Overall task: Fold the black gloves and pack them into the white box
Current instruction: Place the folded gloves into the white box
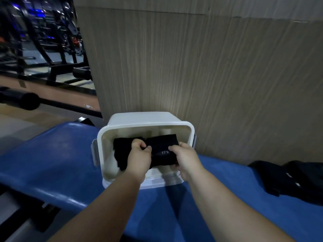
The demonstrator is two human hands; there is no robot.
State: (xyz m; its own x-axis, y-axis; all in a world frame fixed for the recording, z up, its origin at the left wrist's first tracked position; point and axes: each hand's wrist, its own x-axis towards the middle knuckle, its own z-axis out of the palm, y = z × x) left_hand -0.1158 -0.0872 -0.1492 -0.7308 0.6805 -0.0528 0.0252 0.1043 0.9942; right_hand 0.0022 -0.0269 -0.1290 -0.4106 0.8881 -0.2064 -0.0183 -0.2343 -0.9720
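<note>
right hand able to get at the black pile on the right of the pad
Probably yes, once freed: right hand grips the folded glove in the white box; only bare blue pad lies before the black pile.

Blue bench (52, 163) against wood-grain wall (192, 67), gym machines (43, 41) beyond.

Two hands hold black gloves (162, 151) inside a white box (104, 137). The left hand (139, 154) and the right hand (185, 156) both pinch the cloth. The box sits on a blue bench (61, 154), and more black gloves (288, 179) lie to the right.
</note>
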